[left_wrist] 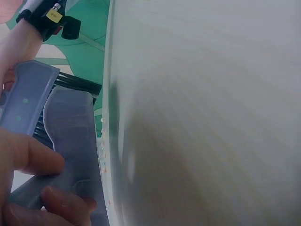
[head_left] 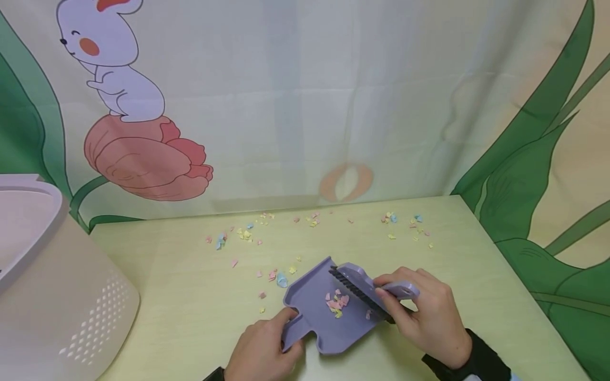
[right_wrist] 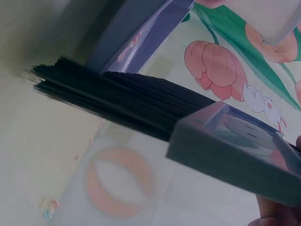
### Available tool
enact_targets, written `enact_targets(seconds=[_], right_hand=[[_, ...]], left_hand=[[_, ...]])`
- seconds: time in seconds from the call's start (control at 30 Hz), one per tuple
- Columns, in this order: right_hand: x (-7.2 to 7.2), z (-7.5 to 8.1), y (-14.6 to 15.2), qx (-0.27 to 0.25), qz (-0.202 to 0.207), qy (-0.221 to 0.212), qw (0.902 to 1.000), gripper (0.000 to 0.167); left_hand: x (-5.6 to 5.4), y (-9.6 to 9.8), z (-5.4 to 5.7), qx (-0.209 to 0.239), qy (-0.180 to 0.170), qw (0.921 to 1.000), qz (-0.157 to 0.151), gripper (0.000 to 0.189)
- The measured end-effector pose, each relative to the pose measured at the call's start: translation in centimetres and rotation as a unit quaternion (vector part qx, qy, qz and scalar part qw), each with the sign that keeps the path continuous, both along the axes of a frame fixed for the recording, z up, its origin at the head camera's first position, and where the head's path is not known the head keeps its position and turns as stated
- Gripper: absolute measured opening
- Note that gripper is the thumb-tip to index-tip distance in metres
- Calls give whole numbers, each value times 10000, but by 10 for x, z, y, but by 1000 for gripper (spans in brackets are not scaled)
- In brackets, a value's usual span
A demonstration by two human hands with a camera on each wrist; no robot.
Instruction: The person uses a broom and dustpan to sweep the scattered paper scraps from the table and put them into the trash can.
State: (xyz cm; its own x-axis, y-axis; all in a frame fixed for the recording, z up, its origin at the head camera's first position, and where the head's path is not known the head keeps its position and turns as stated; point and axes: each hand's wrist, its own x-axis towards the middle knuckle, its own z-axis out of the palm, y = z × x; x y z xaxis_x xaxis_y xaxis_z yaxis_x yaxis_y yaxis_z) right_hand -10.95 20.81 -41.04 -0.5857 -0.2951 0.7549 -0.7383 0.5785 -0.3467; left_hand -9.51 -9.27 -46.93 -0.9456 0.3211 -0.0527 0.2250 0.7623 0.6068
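Observation:
In the head view a purple dustpan (head_left: 314,328) is gripped by its short handle in my left hand (head_left: 267,344). Several pink and yellow paper scraps (head_left: 337,302) lie in the pan. My right hand (head_left: 426,312) holds a purple hand brush (head_left: 358,280) by its handle, its dark bristles at the pan's open right edge. The left wrist view shows the dustpan (left_wrist: 70,122) from beside its handle, raised off the table on that side, with the brush (left_wrist: 30,96) behind it. In the right wrist view the black bristles (right_wrist: 117,101) extend across the pan's edge.
More coloured paper scraps (head_left: 245,234) are scattered over the pale table (head_left: 181,291), mostly behind and left of the pan, with others (head_left: 414,225) at the back right. A white bin (head_left: 71,296) with a perforated side stands at the left. A printed curtain (head_left: 286,106) hangs behind.

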Motion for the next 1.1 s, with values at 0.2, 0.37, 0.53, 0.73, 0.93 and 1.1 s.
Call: enact_targets(seconds=[0.2,0.37,0.53,0.73,0.93,1.1], right_hand=[[0,2,0,-493,194,-167,9985,29],[-3,8,8,-806,182,88,9965,17],[-7,15,18,-919,-66,423,9949,10],[-17,16,36,-781,-534,404,9947,15],[-34,17,67,-61,-1104,240,9936,29],[-51,14,92,249,-1401,381,9891,29]], left_hand=[[0,-1,0,-28,39,10000,-24,35],[-2,-2,1,-50,28,10000,22,35],[-2,-3,3,-64,244,9997,47,32],[1,-8,7,-40,550,9984,85,30],[7,-25,15,1,536,9979,355,35],[13,-49,27,-62,517,9963,689,33]])
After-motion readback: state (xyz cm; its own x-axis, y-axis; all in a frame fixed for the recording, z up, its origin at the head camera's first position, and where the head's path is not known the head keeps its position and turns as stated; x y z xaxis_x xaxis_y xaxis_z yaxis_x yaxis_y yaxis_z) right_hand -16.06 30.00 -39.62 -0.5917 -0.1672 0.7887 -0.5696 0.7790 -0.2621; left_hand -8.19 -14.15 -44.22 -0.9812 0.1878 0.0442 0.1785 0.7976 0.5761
